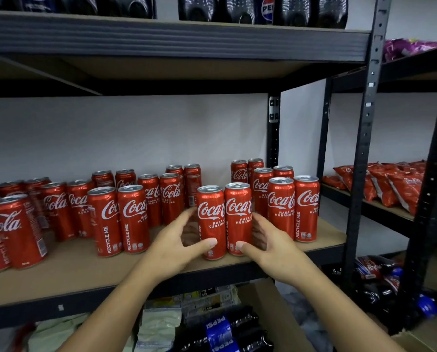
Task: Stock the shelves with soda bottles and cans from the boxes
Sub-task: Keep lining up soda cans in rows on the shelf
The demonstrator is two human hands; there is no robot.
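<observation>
Left hand, right hand clasp cans between them.

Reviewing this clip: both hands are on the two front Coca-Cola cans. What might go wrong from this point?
1. The left can and right can stand close to the shelf front edge. A slip by the left hand or right hand might drop one onto the Pepsi bottles below.
2. The right hand sits close beside the neighbouring can, so pulling out may knock that tall, slim can over.
</observation>
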